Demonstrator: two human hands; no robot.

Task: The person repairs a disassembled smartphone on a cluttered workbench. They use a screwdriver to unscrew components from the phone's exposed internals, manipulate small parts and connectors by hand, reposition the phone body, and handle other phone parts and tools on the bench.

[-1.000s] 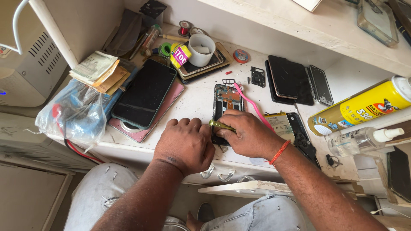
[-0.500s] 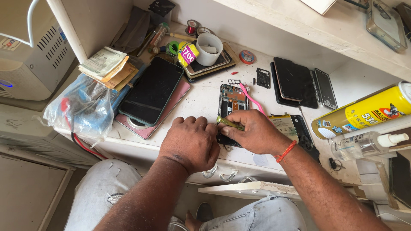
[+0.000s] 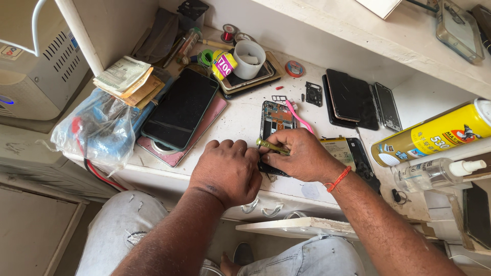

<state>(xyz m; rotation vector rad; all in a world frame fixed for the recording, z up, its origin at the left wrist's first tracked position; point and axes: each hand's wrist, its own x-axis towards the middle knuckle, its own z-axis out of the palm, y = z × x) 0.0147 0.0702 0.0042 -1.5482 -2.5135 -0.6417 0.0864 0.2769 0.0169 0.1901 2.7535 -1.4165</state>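
Brass-yellow metal catches the eye first: a slim tool [image 3: 272, 147], tweezers or a small driver by the look of it, is pinched in the fingers of the right hand [image 3: 296, 156], its tip pointing left toward the left hand [image 3: 227, 171]. The opened phone [image 3: 276, 122] lies flat on the white bench [image 3: 240, 125] just beyond both hands, back cover off and circuit board showing, its near end hidden under the knuckles. The left hand is curled shut, its fingertips pressed down at the phone's lower edge; whether it grips a small part I cannot tell. I'd judge the phone light and stiff but fragile, best held by its outer frame, never by the bare board. A pink pry tool [image 3: 295, 113] rests against its right side, a larger dark phone [image 3: 180, 108] lies well to the left, and a yellow spray can [image 3: 434, 135] lies at the right.
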